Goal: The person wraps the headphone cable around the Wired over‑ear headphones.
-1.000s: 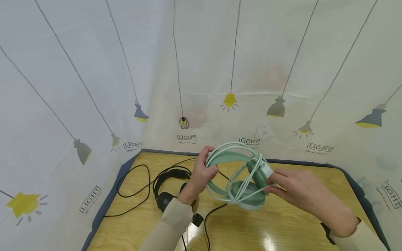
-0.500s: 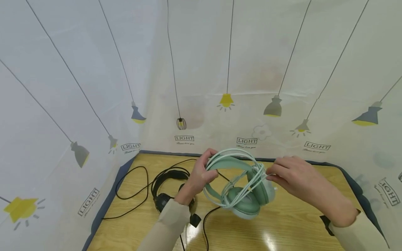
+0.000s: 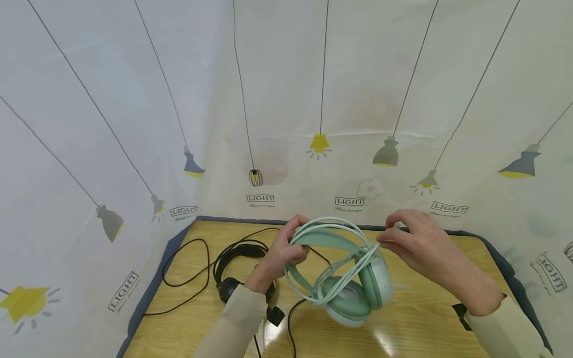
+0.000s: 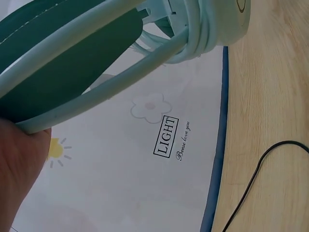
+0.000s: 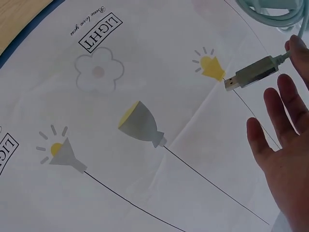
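Observation:
My left hand [image 3: 279, 251] grips the headband of a pair of mint-green headphones [image 3: 378, 281], held up over the table. Their pale green cable [image 3: 346, 278] is wound in several loops around the headband and ear cups. In the left wrist view, cable strands [image 4: 120, 79] run along the dark green headband padding [image 4: 91, 58]. At the right of the headphones, my right hand [image 3: 421, 248] pinches the cable between thumb and finger. The right wrist view shows a USB plug [image 5: 253, 72] at the cable's end, sticking out past the right fingertips.
A black headset [image 3: 235, 256] with a microphone lies on the wooden table [image 3: 429, 318], left of and partly behind my left arm. Its black cord [image 3: 208, 271] loops across the table's left side. White sheeting [image 3: 286, 99] printed with lamps hangs around the table's back and sides.
My right hand has moved up slightly, drawing the cable's end away from the ear cups. The headphones have tilted and their ear cups sit lower; the left hand keeps its grip.

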`<control>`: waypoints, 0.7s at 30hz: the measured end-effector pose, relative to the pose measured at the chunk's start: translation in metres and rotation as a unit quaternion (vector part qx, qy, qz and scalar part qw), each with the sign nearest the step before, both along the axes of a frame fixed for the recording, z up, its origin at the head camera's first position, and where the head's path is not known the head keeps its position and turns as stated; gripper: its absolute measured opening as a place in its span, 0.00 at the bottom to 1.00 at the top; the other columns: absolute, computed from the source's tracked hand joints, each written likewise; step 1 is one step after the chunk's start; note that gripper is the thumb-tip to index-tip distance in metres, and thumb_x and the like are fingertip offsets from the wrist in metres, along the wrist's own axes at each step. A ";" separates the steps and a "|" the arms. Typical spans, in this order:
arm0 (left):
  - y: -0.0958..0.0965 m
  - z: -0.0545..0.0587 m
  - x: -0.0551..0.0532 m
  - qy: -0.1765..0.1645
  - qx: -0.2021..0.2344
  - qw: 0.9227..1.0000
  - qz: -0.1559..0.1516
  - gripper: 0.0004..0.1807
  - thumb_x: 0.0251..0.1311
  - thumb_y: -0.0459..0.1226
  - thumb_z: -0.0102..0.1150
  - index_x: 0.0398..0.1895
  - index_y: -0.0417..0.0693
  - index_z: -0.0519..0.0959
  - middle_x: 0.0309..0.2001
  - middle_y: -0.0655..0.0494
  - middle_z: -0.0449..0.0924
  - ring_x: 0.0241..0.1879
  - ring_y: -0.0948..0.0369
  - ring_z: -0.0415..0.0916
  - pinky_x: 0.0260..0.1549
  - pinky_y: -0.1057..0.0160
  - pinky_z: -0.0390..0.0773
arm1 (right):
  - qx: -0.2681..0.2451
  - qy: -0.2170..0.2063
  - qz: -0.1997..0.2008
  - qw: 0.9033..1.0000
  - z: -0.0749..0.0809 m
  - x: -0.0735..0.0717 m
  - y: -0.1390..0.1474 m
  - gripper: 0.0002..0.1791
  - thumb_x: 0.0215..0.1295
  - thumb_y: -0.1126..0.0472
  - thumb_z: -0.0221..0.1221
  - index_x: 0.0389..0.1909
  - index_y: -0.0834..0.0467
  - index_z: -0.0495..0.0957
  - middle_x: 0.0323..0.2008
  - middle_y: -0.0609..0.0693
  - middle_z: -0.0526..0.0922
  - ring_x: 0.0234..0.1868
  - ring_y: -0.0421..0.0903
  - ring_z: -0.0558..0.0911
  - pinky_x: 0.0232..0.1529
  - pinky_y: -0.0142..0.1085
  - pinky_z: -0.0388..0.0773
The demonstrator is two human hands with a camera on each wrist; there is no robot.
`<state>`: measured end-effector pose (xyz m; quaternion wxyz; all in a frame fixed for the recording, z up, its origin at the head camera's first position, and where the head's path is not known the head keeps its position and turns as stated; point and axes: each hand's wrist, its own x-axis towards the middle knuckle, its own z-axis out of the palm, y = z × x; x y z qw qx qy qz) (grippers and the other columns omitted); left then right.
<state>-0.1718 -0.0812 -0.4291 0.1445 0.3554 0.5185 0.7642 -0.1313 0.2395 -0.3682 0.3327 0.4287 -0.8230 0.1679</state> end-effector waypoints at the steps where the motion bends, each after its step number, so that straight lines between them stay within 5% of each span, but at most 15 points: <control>1: -0.001 -0.001 -0.001 -0.001 0.010 1.000 -0.010 0.24 0.52 0.23 0.44 0.53 0.50 0.70 0.18 0.68 0.60 0.13 0.66 0.49 0.13 0.66 0.51 | -0.001 0.000 -0.005 1.000 0.000 -0.001 0.000 0.26 0.82 0.41 0.43 0.37 0.50 0.85 0.41 0.49 0.80 0.41 0.49 0.78 0.39 0.49 0.75; 7: -0.003 -0.006 -0.004 -0.021 0.067 0.996 -0.063 0.26 0.53 0.22 0.42 0.54 0.52 0.71 0.20 0.67 0.63 0.12 0.65 0.47 0.12 0.64 0.47 | -0.015 -0.029 0.000 0.999 -0.004 -0.005 -0.003 0.28 0.80 0.38 0.44 0.38 0.51 0.86 0.39 0.44 0.81 0.36 0.42 0.79 0.36 0.37 0.77; 14: -0.005 -0.009 -0.005 -0.039 0.095 0.990 -0.093 0.27 0.52 0.22 0.40 0.54 0.53 0.71 0.19 0.66 0.64 0.11 0.66 0.46 0.11 0.64 0.46 | -0.060 -0.113 0.045 0.991 -0.012 -0.007 -0.004 0.20 0.77 0.44 0.52 0.42 0.53 0.86 0.42 0.40 0.83 0.39 0.37 0.82 0.40 0.26 0.78; 17: -0.005 -0.008 -0.006 -0.041 0.098 0.990 -0.092 0.27 0.52 0.22 0.39 0.53 0.53 0.71 0.19 0.66 0.62 0.11 0.66 0.46 0.11 0.64 0.45 | -0.073 -0.152 0.057 0.984 -0.014 -0.007 -0.004 0.07 0.72 0.59 0.62 0.45 0.52 0.86 0.44 0.39 0.84 0.41 0.37 0.83 0.42 0.24 0.78; 21: -0.006 -0.007 -0.006 -0.049 0.104 0.990 -0.082 0.27 0.51 0.22 0.38 0.52 0.53 0.72 0.16 0.64 0.56 0.11 0.65 0.45 0.12 0.64 0.45 | -0.089 -0.234 0.054 0.967 -0.017 -0.002 -0.007 0.20 0.63 0.75 0.65 0.51 0.50 0.85 0.46 0.39 0.85 0.44 0.37 0.84 0.45 0.25 0.78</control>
